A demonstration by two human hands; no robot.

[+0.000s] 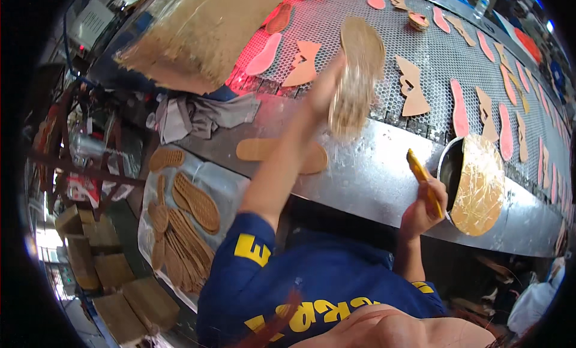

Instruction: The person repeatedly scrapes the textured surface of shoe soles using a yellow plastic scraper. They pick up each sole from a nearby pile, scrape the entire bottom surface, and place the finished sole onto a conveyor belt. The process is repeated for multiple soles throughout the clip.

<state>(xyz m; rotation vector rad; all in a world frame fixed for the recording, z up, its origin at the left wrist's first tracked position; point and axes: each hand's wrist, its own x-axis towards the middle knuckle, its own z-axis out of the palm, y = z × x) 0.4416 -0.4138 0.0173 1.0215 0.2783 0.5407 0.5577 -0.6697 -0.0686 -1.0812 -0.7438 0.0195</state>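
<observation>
My left hand (329, 87), blurred by motion, reaches over the edge of the mesh conveyor. Its fingers are closed at the side of a tan shoe sole (360, 72), which is smeared too and looks glossy on its lower part. In my right hand (425, 207) is a yellow-handled brush (425, 179), held upright at a slant with its tip pointing up and away. Just right of that hand stands a round pot (447, 168), partly covered by a tan, glue-streaked board (480, 186). Beneath my left forearm another tan sole (255, 149) lies on the metal ledge (366, 174).
Pink insoles (459, 108) and tan cut-out pieces (411, 87) lie spread over the mesh conveyor (384, 102). A large brown sheet-covered hood (198, 36) rises at the far left, near a grey cloth (204, 115). Brown soles (195, 201) are piled at left, above cardboard boxes (144, 303).
</observation>
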